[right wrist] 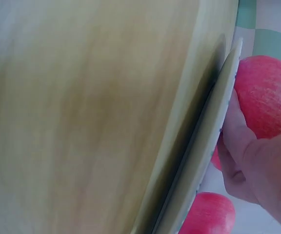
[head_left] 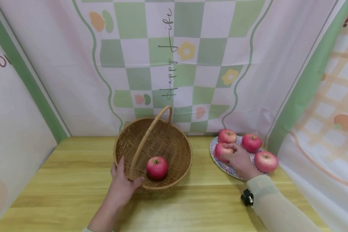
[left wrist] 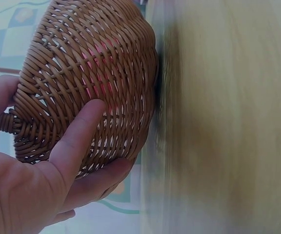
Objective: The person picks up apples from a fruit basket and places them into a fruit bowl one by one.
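Observation:
A round brown wicker basket (head_left: 174, 145) with an arched handle stands on the table, one red apple (head_left: 157, 168) lying inside it. My left hand (head_left: 120, 190) holds the basket's near left rim beside the handle's foot. In the left wrist view, the fingers (left wrist: 79, 136) lie along the woven outer wall. To the right, my right hand (head_left: 242, 162) grips a red apple (head_left: 221, 151) at the left side of a patterned plate (head_left: 228, 170). In the right wrist view, fingers reach under this apple (right wrist: 265, 97), close to the plate's rim (right wrist: 204, 146).
Three other apples sit on the plate: one at the back left (head_left: 227, 136), one at the back right (head_left: 251, 143) and one at the right (head_left: 265, 161). The wooden table (head_left: 191, 206) ends against a checked curtain (head_left: 159, 51) behind.

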`<action>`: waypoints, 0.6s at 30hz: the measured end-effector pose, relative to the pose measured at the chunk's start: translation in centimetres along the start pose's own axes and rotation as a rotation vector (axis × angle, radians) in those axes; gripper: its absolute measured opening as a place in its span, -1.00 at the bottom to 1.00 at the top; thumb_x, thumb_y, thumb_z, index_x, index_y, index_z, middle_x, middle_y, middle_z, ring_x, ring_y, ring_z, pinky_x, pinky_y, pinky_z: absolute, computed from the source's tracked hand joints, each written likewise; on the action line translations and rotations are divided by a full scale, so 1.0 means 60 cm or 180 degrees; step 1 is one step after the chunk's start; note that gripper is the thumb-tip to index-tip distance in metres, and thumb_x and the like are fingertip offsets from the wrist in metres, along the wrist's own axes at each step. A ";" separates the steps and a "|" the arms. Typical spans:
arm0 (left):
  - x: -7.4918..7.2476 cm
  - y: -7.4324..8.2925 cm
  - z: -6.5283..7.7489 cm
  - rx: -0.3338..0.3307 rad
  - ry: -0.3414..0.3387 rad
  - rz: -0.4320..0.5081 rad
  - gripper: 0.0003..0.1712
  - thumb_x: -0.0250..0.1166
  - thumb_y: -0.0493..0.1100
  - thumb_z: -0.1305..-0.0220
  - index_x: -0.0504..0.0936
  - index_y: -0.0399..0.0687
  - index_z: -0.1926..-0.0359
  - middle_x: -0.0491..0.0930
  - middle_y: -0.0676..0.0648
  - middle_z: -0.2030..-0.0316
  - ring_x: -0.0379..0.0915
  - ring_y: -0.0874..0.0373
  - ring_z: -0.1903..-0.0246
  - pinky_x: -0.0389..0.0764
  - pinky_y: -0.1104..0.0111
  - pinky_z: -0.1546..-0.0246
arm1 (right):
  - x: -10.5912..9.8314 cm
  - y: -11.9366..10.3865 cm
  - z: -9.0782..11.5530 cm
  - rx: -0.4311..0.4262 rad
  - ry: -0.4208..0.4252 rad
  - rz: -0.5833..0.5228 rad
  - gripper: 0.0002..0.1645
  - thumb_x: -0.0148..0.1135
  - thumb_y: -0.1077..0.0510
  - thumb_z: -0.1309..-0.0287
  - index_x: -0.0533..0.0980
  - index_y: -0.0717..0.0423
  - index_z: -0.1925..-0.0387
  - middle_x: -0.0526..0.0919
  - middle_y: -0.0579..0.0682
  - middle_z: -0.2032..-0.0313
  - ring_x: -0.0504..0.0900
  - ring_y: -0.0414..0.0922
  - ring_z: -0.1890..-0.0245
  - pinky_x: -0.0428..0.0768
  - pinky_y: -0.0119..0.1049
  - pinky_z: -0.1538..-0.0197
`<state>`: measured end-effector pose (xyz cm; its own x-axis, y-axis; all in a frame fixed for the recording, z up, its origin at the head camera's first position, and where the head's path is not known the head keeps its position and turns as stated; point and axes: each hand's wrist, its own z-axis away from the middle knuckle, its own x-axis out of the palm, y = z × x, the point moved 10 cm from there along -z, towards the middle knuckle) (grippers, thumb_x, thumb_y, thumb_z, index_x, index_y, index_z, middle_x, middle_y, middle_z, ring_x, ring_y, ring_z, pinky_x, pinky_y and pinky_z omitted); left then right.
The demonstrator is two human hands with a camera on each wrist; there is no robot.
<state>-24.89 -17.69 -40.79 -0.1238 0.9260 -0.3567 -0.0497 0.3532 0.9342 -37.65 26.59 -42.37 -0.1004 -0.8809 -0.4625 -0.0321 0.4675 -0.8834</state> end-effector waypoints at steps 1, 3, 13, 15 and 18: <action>0.000 0.000 0.000 -0.0002 -0.0002 0.0007 0.30 0.47 -0.25 -0.06 -0.27 -0.15 -0.58 -0.43 -0.44 -0.46 0.12 -0.52 -0.25 0.44 -0.08 -0.13 | 0.000 -0.001 0.000 -0.0011 0.0001 0.0027 -0.43 0.30 0.27 -0.09 0.45 0.28 -0.18 0.50 0.25 -0.03 0.55 -0.05 0.20 0.67 -0.23 0.26; 0.000 0.001 0.000 0.0003 -0.0007 0.0022 0.29 0.47 -0.26 -0.06 -0.27 -0.16 -0.58 -0.42 -0.45 -0.45 0.12 -0.52 -0.25 0.44 -0.07 -0.13 | 0.001 -0.002 0.001 -0.0016 -0.0029 0.0025 -0.42 0.30 0.27 -0.10 0.46 0.27 -0.19 0.50 0.25 -0.04 0.57 -0.04 0.19 0.68 -0.23 0.23; 0.000 0.001 0.001 0.0000 -0.0019 0.0022 0.30 0.47 -0.26 -0.06 -0.27 -0.15 -0.58 -0.45 -0.44 -0.46 0.13 -0.52 -0.25 0.47 -0.05 -0.11 | 0.017 0.000 0.007 0.0193 -0.0315 -0.0575 -0.32 0.27 0.33 -0.21 0.33 0.29 -0.35 0.32 0.30 -0.26 0.46 0.08 -0.08 0.65 -0.10 0.05; 0.001 0.000 0.000 -0.0012 -0.0029 0.0034 0.30 0.47 -0.26 -0.06 -0.27 -0.14 -0.58 -0.45 -0.43 -0.46 0.13 -0.52 -0.25 0.49 -0.03 -0.10 | 0.017 -0.001 0.009 0.0240 -0.0361 -0.0658 -0.33 0.27 0.32 -0.24 0.33 0.30 -0.36 0.29 0.29 -0.28 0.43 0.10 -0.12 0.65 -0.06 0.04; 0.003 -0.001 -0.001 -0.0034 -0.0045 0.0083 0.29 0.45 -0.27 -0.07 -0.27 -0.12 -0.59 -0.46 -0.42 -0.46 0.13 -0.51 -0.25 0.54 0.03 -0.06 | 0.016 -0.006 0.013 0.0249 -0.0436 -0.0725 -0.34 0.29 0.30 -0.25 0.32 0.31 -0.35 0.25 0.30 -0.29 0.41 0.13 -0.11 0.66 0.00 0.07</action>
<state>-24.98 -17.58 -40.92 -0.1110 0.9367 -0.3320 -0.0573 0.3274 0.9431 -36.95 25.49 -42.54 0.0361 -0.9669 -0.2525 0.0391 0.2539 -0.9665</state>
